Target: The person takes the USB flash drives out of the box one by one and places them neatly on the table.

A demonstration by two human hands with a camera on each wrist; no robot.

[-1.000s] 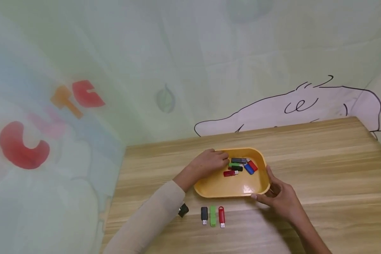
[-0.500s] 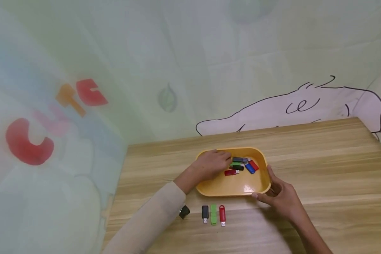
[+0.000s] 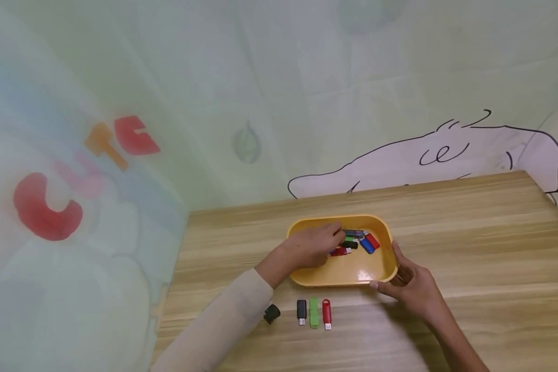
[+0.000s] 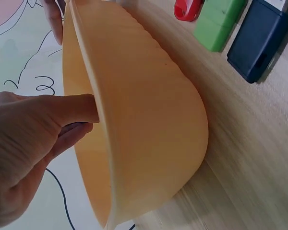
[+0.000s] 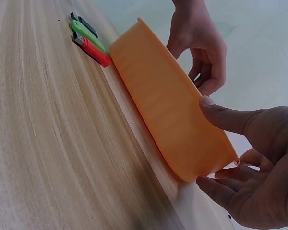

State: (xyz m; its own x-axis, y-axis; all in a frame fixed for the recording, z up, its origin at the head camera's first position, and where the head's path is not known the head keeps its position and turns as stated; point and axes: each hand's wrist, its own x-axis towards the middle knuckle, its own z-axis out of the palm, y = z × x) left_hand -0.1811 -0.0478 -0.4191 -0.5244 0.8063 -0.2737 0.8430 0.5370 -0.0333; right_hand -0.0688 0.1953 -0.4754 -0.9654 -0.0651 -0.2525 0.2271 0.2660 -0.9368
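A yellow-orange plastic tray [image 3: 344,271] sits on the table with several USB flash drives inside. A blue drive [image 3: 367,246] and a red one [image 3: 373,240] lie toward its right; a black drive [image 3: 350,245] and a dark red drive [image 3: 341,251] are by my left fingers. My left hand [image 3: 311,247] reaches into the tray, fingers curled down. A bit of blue shows beneath it; I cannot tell whether the fingers hold it. My right hand [image 3: 414,289] grips the tray's right end, thumb [image 5: 221,115] on the rim and fingers beneath, in the right wrist view.
In front of the tray, a black drive [image 3: 301,309], a green drive [image 3: 313,312] and a red drive [image 3: 327,311] stand in a row. A small black object [image 3: 272,313] lies left of them, by the sleeve [image 3: 228,315]. A printed cloth backdrop [image 3: 269,103] rises behind the table.
My left hand has shifted slightly right inside the tray, over the left end of the dark red drive. A bit of blue now shows beneath it. The right hand keeps its grip.
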